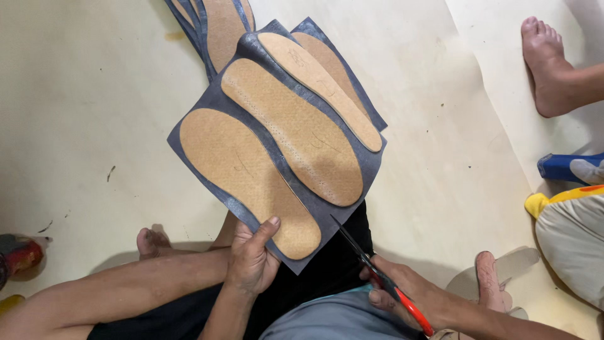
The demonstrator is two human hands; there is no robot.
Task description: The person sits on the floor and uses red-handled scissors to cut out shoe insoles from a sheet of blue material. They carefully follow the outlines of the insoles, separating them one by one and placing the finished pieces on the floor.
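Your left hand point(251, 258) clamps its grip on the near corner of the dark sheet point(277, 145), held above the floor point(94, 107); three tan insoles point(283, 129) glued on run lengthwise from lower right to upper left. Your right hand point(409, 293) closes on red-handled scissors point(377, 274), blades seemingly apart, pointing at the sheet's edge

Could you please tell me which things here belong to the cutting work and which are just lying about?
In use: dark sheet with tan insoles, held by left hand; red-handled scissors in right hand.

Lying about: further sheets; cushion; another person's foot.
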